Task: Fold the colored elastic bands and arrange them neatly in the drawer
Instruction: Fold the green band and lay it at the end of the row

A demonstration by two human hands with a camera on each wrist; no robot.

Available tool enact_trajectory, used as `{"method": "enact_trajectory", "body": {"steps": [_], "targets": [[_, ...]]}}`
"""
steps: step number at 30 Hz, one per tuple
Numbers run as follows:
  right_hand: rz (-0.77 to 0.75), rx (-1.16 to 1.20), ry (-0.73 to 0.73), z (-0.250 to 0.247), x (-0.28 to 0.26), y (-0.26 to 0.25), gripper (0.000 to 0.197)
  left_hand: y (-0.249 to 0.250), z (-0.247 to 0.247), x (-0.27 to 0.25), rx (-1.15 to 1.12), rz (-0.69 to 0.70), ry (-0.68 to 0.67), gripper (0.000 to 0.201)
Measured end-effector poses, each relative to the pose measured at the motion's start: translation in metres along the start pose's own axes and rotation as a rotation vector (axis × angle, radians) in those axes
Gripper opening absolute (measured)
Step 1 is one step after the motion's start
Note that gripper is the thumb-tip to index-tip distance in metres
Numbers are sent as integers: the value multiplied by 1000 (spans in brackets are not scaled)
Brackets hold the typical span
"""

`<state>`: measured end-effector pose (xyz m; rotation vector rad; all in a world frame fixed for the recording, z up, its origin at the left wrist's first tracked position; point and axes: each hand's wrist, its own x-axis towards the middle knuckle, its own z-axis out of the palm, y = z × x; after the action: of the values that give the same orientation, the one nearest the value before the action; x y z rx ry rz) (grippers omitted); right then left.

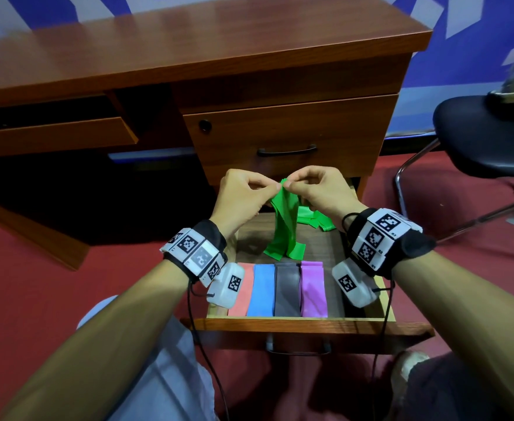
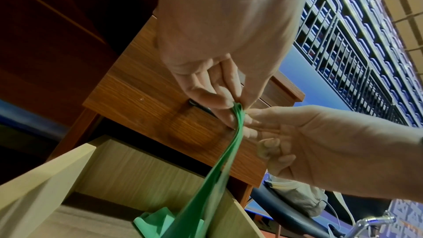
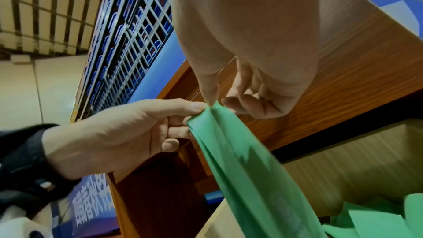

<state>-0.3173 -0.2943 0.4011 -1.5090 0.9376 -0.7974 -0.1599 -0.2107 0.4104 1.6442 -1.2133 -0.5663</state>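
A green elastic band (image 1: 284,229) hangs over the open drawer (image 1: 307,325), its lower end resting on the drawer floor. My left hand (image 1: 243,192) and right hand (image 1: 316,189) meet at its top edge, and each pinches it between thumb and forefinger. In the left wrist view my left hand (image 2: 228,95) pinches the green band (image 2: 219,169) beside my right hand (image 2: 320,142). The right wrist view shows the same pinch on the green band (image 3: 251,169). Folded salmon (image 1: 239,296), blue (image 1: 261,290), grey (image 1: 287,288) and purple (image 1: 313,288) bands lie side by side at the drawer's front.
More loose green band (image 1: 316,220) lies crumpled at the drawer's back right. A shut upper drawer with a dark handle (image 1: 286,151) is just behind my hands. A black chair (image 1: 486,138) stands to the right on the red floor.
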Motion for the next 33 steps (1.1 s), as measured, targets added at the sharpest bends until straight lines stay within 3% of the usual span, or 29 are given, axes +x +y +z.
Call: {"method": "enact_trajectory", "body": {"steps": [3, 10, 16, 24, 29, 33], "targets": [[-23, -9, -10, -1, 0, -2, 28, 0, 2, 1, 48, 70, 40, 9], [-22, 93, -74, 0, -4, -7, 7, 4, -1, 0, 75, 176, 80, 7], [-63, 129, -36, -2, 1, -4, 8, 6, -3, 1, 73, 254, 92, 7], [-93, 166, -26, -3, 1, -7, 6, 8, -4, 2, 100, 252, 188, 7], [-9, 115, 40, -9, 4, -7, 9, 7, -7, 4, 9, 208, 199, 6], [243, -98, 62, -20, 15, 13, 7, 6, -7, 5, -100, 131, 202, 5]]}}
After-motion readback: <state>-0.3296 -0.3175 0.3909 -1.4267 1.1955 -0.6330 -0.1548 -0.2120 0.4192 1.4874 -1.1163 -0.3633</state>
